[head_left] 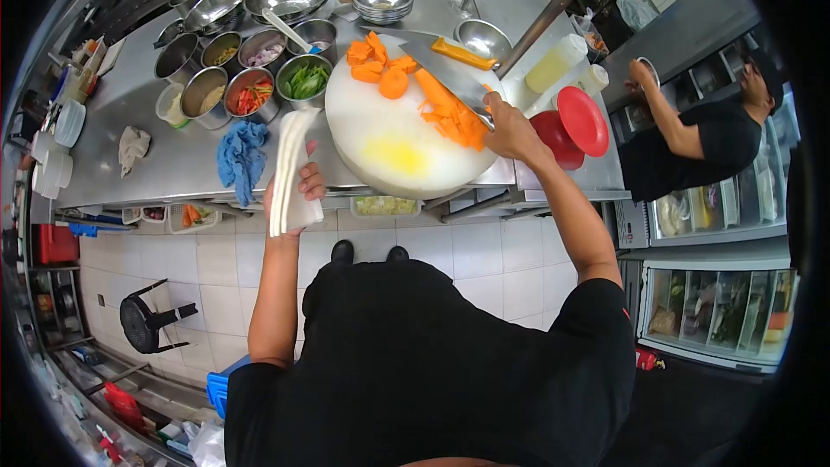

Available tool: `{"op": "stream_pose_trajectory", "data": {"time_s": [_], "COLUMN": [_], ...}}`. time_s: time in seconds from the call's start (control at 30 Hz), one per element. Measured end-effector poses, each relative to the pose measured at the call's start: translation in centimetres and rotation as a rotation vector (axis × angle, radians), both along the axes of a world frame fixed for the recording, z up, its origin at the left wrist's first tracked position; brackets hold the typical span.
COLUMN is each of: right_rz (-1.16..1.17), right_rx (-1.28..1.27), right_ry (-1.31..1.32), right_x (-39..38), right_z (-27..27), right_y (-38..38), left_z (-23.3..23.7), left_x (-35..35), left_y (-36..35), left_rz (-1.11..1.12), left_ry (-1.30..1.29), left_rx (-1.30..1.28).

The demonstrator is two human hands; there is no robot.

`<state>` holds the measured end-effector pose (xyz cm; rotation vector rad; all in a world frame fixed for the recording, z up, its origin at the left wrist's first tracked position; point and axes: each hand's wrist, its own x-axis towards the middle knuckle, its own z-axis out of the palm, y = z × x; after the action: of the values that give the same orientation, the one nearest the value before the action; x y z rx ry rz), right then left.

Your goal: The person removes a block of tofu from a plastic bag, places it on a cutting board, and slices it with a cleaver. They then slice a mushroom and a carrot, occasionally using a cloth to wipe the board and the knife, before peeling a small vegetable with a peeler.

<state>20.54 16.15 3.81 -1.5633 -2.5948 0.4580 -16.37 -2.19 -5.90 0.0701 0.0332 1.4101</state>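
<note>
A folded white cloth [292,175] is gripped in my left hand [309,183], in front of the steel counter's edge. My right hand [512,128] is closed on the handle of a large knife [445,72], whose blade lies over the round white cutting board [363,125]. Cut orange pieces [454,117] lie along the blade, and larger orange chunks [367,56] sit at the board's upper left. A yellow stain marks the board's lower part. Behind the blade is a yellow-handled tool [464,54].
Steel pots of cut vegetables [251,97] and a blue cloth [242,160] stand left of the board. To its right are a red container [558,140] and bottles [556,63]. A co-worker [709,134] stands at far right by open refrigerators. A black stool [149,316] is on the floor.
</note>
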Motion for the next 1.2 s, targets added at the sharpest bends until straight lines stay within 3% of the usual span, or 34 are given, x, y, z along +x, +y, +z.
{"op": "stream_pose_trajectory", "data": {"time_s": [0.07, 0.1, 0.13, 0.27, 0.3, 0.37, 0.4, 0.5, 0.6, 0.67, 0.73, 0.77, 0.8, 0.83, 0.87, 0.93, 0.97, 1.13, 1.2], "right_rz": [-0.088, -0.065, -0.056, -0.127, -0.179, -0.262, -0.278, -0.239, -0.282, -0.348, -0.383, -0.36, -0.375, -0.469, -0.555, -0.532, -0.522, -0.41, -0.383], "right_rx": [0.022, 0.12, 0.121, 0.017, -0.041, -0.088, -0.095, 0.057, 0.103, 0.052, -0.149, -0.266, -0.27, -0.363, -0.454, -0.409, -0.423, -0.377, -0.334], "right_ry": [0.048, 0.119, 0.117, 0.121, 0.147, 0.222, 0.228, 0.424, 0.615, 0.668, 0.981, 0.88, 0.882, 0.816, 0.745, 0.721, 0.564, 0.144, 0.147], "right_x": [0.0, 0.1, 0.2, 1.0, 1.2, 2.3, 3.0, 4.5, 4.4, 3.4, 3.0, 3.1, 2.7, 1.9, 1.3, 0.3, -0.3, -2.4, -2.6], "right_z": [0.4, 0.8, 1.3, 3.6, 4.3, 4.4, 4.3, 3.7, 4.8, 6.2, 6.5, 7.5, 8.4, 9.2, 9.6, 9.6, 10.5, 11.6, 11.2], "right_y": [-0.2, -0.6, -0.8, -2.2, -2.7, -3.7, -4.2, -6.3, -9.2, -11.2, -12.4, -12.8, -13.3, -13.7, -13.9, -14.3, -14.3, -14.0, -14.0], "left_z": [-0.5, -0.1, 0.2, 5.9, 6.7, 7.6, 7.4, 7.4, 9.0, 9.8, 9.9, 9.5, 8.8, 8.3, 7.9, 7.3, 6.9, 5.7, 6.2], "left_x": [-0.6, -1.0, -1.3, 0.9, 1.5, 2.4, 2.5, 2.9, 3.9, 4.5, 4.6, 4.5, 4.3, 4.2, 4.1, 3.7, 3.4, 2.8, 3.0], "left_y": [0.5, 1.5, 1.4, 5.7, 6.9, 9.6, 10.9, 13.9, 16.4, 16.6, 16.1, 15.8, 15.3, 14.9, 14.7, 14.7, 14.9, 16.3, 17.6], "left_rz": [0.005, -0.034, 0.046, -0.049, -0.06, -0.243, -0.262, -0.384, -0.626, -0.676, -0.645, -0.658, -0.532, -0.394, -0.395, -0.188, -0.159, -0.039, 0.037], "left_ry": [0.1, 0.282, 0.439, 1.072, 1.076, 1.714, 1.717, 2.25, 2.362, 2.38, 2.433, 2.431, 2.488, 2.537, 2.531, 2.441, 2.35, 2.251, 2.243], "left_rx": [0.033, 0.218, -0.061, 0.047, 0.04, 0.301, 0.308, 0.663, 0.734, 0.727, 0.671, 0.685, 0.727, 0.764, 0.767, 0.97, 1.006, 0.901, 0.832]}}
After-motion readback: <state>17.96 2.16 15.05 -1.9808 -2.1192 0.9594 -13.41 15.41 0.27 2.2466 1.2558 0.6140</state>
